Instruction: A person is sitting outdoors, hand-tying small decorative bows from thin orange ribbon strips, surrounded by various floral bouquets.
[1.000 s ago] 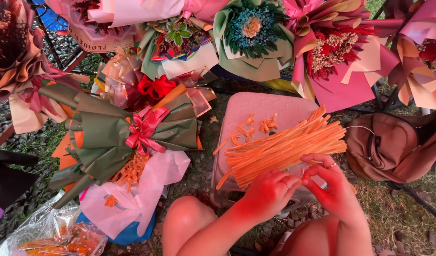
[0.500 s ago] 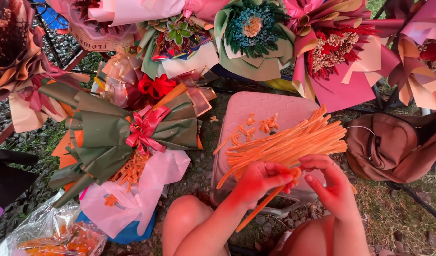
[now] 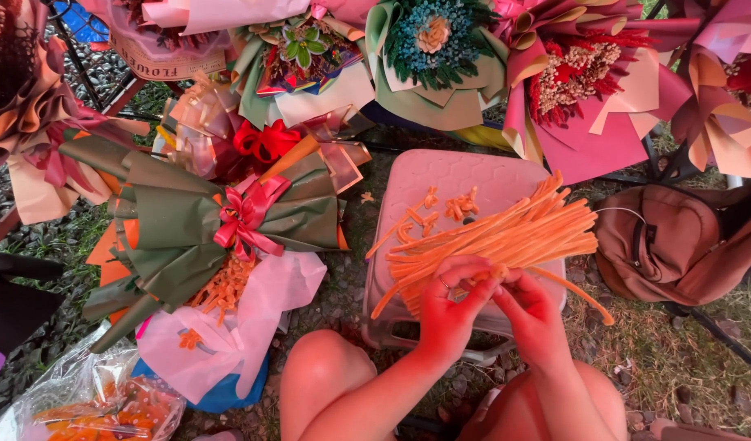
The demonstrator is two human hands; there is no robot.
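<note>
1. I see both hands meet above the near edge of a pale pink plastic stool (image 3: pixel 473 184) with a honeycomb-patterned top. My left hand (image 3: pixel 453 306) is curled, its fingertips pinched onto orange chenille stems. My right hand (image 3: pixel 532 314) closes on the same stems just beside it, thumb to forefinger.
2. The bundle of long orange chenille stems (image 3: pixel 506 237) lies diagonally across the stool, fanning toward the upper right; one loose stem (image 3: pixel 576 286) curves off past the right hand.
3. Small curled orange stem pieces (image 3: pixel 461 204) sit on the stool top, beyond the bundle.
4. To the left, on the ground, lies a bouquet wrapped in olive-green paper (image 3: pixel 179 229), tied with a pink ribbon bow (image 3: pixel 245 216); orange paper shows at its edges.
5. A white paper wrapping (image 3: pixel 261 302) under it holds small orange flowers; a blue package shows beneath, though I cannot tell its kind.
6. At lower left, a clear plastic bag (image 3: pixel 89 400) holds orange material.
7. Along the top stands a row of wrapped bouquets: one in green paper with a blue bloom (image 3: pixel 433 49), one in magenta paper with red and cream sprigs (image 3: pixel 580 82).
8. A round pale container with a lettered band (image 3: pixel 159 61) stands at upper left.
9. A brown leather bag (image 3: pixel 678 245) rests on the grass right of the stool.
</note>
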